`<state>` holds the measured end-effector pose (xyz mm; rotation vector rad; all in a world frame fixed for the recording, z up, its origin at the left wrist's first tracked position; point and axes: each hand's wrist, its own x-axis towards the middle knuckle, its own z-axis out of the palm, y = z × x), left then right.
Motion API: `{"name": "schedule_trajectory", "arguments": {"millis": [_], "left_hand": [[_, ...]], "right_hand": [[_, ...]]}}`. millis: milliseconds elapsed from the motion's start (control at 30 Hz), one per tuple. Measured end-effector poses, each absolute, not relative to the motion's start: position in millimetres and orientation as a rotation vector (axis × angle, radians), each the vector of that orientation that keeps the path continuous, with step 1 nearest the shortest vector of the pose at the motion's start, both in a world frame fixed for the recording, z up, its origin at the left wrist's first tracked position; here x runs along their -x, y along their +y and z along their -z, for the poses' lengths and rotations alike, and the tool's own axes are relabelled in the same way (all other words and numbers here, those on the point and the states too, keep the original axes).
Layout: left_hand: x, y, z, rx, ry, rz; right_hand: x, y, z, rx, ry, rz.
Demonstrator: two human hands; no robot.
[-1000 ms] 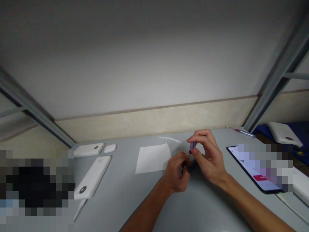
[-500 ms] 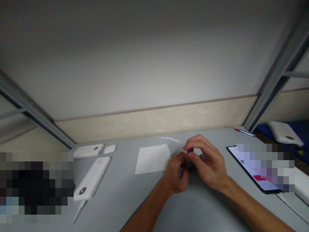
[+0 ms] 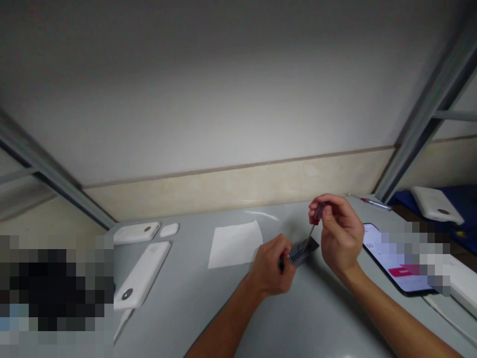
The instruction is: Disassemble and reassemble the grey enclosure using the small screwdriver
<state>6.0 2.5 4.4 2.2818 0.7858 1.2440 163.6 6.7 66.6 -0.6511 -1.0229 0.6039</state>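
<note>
While a block (image 3: 304, 253) juts from the gripping left hand (image 3: 273, 266), the right hand (image 3: 341, 239) holds a screwdriver (image 3: 318, 214).

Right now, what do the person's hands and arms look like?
The left hand and right hand are ungloved; left forearm and right forearm are bare, without visible sleeve or watch. No rings show, though some fingers are partly hidden.

This looks like a home or dormitory room: desk (image 3: 197, 303) below the fingers (image 3: 337, 200), phone (image 3: 391, 263) to their right, plain wall (image 3: 231, 99) and grey posts (image 3: 425, 94) beyond.
</note>
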Motion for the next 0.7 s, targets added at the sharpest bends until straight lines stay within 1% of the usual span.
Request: {"name": "schedule_trajectory", "arguments": {"millis": [300, 500, 700], "left_hand": [[-2.4, 6.1, -4.8, -2.478, 0.752, -1.152], [-0.1, 9.1, -2.4, -2.488, 0.812, -0.999], [-1.3, 8.9, -3.7, -2.378, 0.907, -0.976]], "right_hand": [[-163.1, 15.3, -62.0, 0.630, -0.971, -0.661], [-163.9, 19.0, -57.1, 0.626, -0.981, -0.660], [-159.2, 16.3, -57.9, 0.612, -0.994, -0.697]]}}
